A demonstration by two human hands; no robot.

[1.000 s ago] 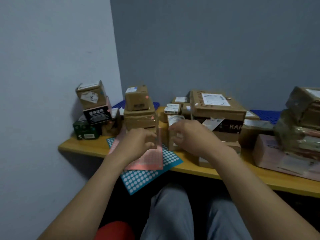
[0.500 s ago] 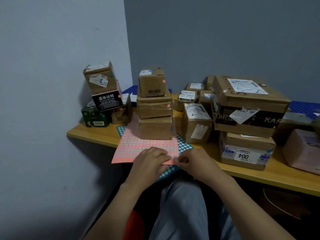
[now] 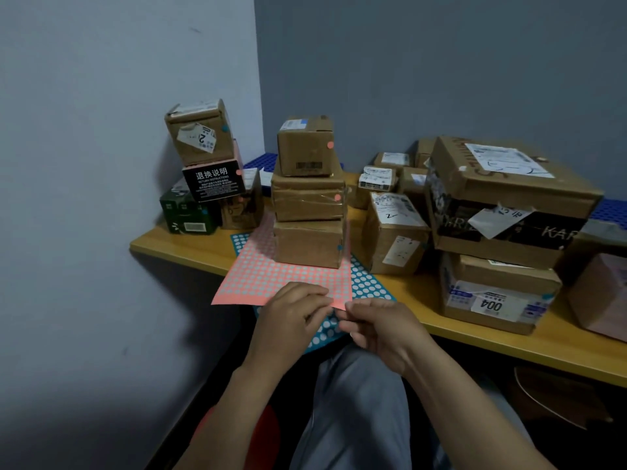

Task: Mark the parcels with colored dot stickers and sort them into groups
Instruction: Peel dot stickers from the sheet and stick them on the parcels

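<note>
1. Left hand [image 3: 291,320] grips the near corner of the pink paper dot-sticker sheet [image 3: 271,276].
2. Right hand [image 3: 383,330], at the left hand's 3 o'clock, pinches that same corner.
3. The sheet lies on the yellow wooden table [image 3: 190,244] over a teal paper dot-sticker sheet [image 3: 369,283]; three stacked brown cardboard parcels [image 3: 307,198] stand at its 12 o'clock.

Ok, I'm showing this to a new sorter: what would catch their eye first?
The pink sticker sheet overhanging the desk at its front edge, atop a blue sticker sheet, with the left hand and right hand pinching its near corner. Just behind, a stack of three brown boxes stands on it; a large labelled box tops the pile at right.
</note>
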